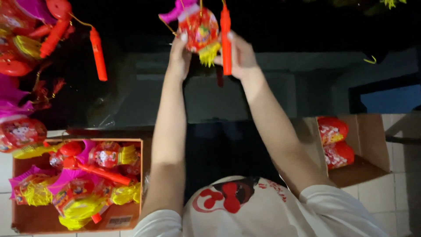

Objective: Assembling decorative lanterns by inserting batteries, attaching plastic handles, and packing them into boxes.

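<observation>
Both arms are reaching up and away from the person, and the round red paper lantern with printed pictures and a yellow tassel fringe (199,33) is hanging between the two hands. The left hand (180,55) is pressing against the lantern's left edge, fingers curled onto it. The right hand (239,55) is closing around a red-orange plastic stick handle (226,39), which is standing upright just beside the lantern's right edge and touching it. The hands are apart, each clamped on its own part, with the lantern filling the gap between them. A pink paper fin (173,12) is sticking out from the lantern above the left hand, and thin yellow cords are running up from its top.

Far to the left of the left hand, a cluster of similar red and pink lanterns (22,39) is hanging, with another red-orange stick handle (98,52) dangling beside it. Below that hand, near the person's left elbow, an open brown cardboard box (127,219) is holding a heap of red, pink and yellow lanterns (79,180). Below and to the right of the right hand, beyond the right forearm, a second brown cardboard box (372,140) is holding two red lanterns (334,140). The person is wearing a white shirt with a red print (263,215).
</observation>
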